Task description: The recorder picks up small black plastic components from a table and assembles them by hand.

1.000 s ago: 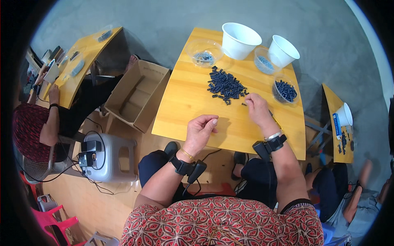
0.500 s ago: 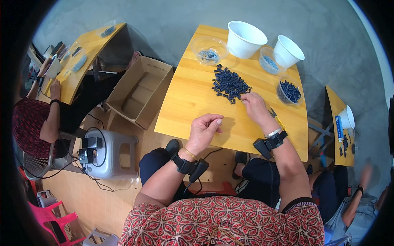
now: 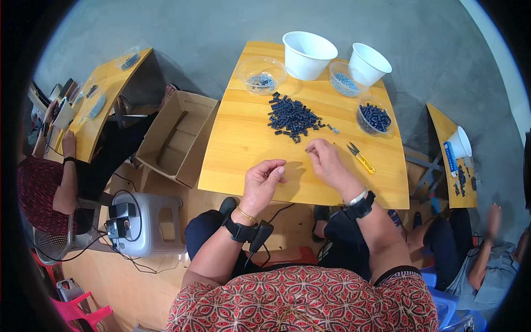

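Note:
A heap of small dark-blue plastic pieces (image 3: pixel 293 116) lies on the yellow wooden table (image 3: pixel 232 171). Just nearer than the heap, my right hand (image 3: pixel 327 163) is closed in a pinch; whatever sits at its fingertips is too small to name. My left hand (image 3: pixel 263 185) is over the table's near edge, fingers curled and thumb against the index finger; what they hold, if anything, is hidden. To the right of my right hand lie yellow-handled thread snips (image 3: pixel 361 157). A few small pale pieces (image 3: pixel 333 129) rest at the heap's right side.
Behind the heap stand a clear bowl of small metallic pieces (image 3: pixel 262 69), two white tubs (image 3: pixel 310 55) and a clear bowl of bluish pieces (image 3: pixel 345 83). Another clear bowl (image 3: pixel 374 117) holds dark pieces. A cardboard box (image 3: pixel 180 133) is left of the table. People sit at side tables.
My right hand has drawn back from the heap toward my left hand, its fingers pinched. The pale pieces beside the heap now show. The whole view has shifted slightly.

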A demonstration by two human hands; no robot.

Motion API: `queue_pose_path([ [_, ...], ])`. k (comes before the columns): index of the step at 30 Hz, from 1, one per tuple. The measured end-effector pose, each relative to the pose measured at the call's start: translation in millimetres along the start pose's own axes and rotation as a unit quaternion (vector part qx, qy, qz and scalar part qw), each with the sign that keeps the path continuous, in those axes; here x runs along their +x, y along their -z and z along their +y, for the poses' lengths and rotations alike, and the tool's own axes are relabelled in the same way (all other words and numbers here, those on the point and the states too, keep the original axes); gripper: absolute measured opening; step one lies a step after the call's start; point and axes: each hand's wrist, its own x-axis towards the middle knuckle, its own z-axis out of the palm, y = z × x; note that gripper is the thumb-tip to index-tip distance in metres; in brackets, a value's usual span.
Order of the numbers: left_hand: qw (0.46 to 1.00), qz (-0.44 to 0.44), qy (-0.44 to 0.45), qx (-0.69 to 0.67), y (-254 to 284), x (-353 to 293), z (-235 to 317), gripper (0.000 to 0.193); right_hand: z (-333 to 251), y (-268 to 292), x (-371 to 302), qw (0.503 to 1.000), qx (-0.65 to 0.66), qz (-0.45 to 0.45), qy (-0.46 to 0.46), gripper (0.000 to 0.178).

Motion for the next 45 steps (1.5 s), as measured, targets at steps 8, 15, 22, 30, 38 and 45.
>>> queue_pose_path([
  [8,0.997,-0.04,0.025,-0.055,-5,-1,4,0.015,-57,5,-8,0.979,0.201,-0.044,0.014,0.008],
  [15,0.994,-0.039,0.041,-0.097,0,-2,3,0.01,22,30,8,0.997,0.036,0.035,-0.052,0.006],
  [22,0.992,-0.032,0.039,-0.116,0,1,1,0.009,74,39,20,0.988,-0.114,0.026,-0.097,0.006],
  [30,0.992,-0.033,0.032,-0.118,0,1,0,0.01,86,29,20,0.983,-0.173,-0.005,-0.059,0.005],
  [38,0.991,-0.042,0.024,-0.123,1,0,0,0.011,77,41,13,0.989,-0.133,-0.032,-0.058,0.006],
  [45,0.971,-0.042,0.07,-0.223,0,0,5,0.012,44,44,6,0.996,0.044,-0.032,-0.075,0.004],
])
